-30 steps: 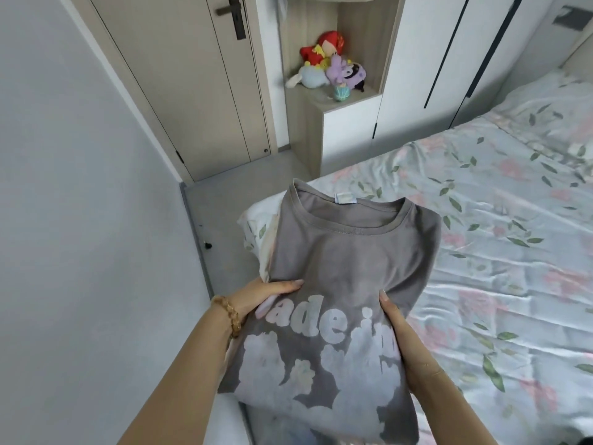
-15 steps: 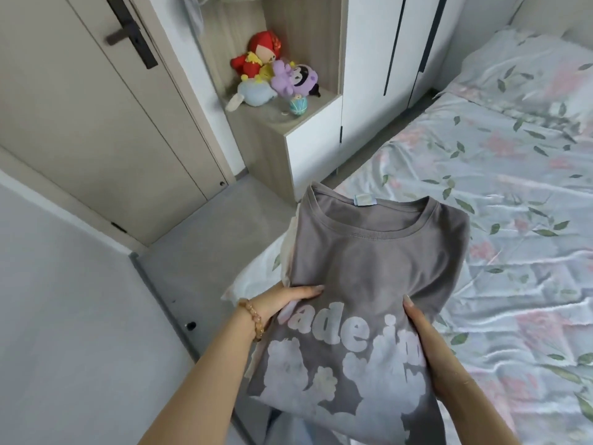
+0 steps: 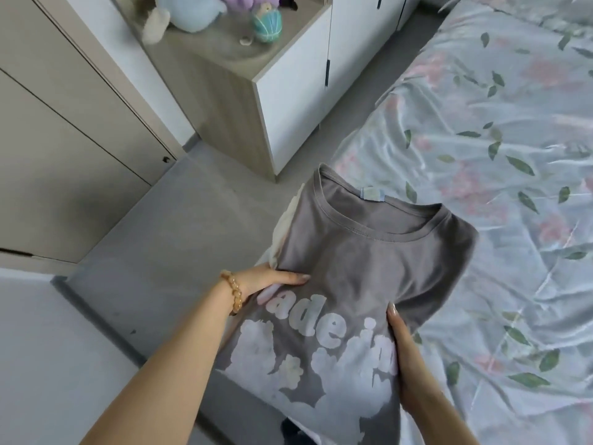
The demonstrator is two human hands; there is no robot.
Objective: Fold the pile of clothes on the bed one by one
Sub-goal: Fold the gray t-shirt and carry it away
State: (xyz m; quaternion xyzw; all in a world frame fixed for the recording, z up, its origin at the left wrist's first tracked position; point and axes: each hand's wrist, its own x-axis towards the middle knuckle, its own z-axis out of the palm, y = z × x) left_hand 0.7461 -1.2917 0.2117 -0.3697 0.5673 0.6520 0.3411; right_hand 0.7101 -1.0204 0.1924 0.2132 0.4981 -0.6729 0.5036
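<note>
A grey T-shirt (image 3: pixel 362 271) with a white printed design and lettering is held flat between my two hands, its sleeves folded under and its collar pointing away from me. My left hand (image 3: pixel 272 279) grips its left edge, thumb on top, a beaded bracelet on the wrist. My right hand (image 3: pixel 406 354) holds the right edge, with the thumb lying on the print. A pale cream garment (image 3: pixel 282 232) peeks out under the shirt's left side. The shirt hangs over the corner of the bed (image 3: pixel 500 155).
The bed has a floral sheet with leaves and pink flowers. A wood-and-white cabinet (image 3: pixel 288 91) with plush toys (image 3: pixel 189 11) on its shelf stands ahead, a door (image 3: pixel 64 130) to the left, grey floor (image 3: pixel 179 239) between them.
My view has tilted down and swung right, so the cabinet and door look closer. Both hands keep the same hold on the grey shirt.
</note>
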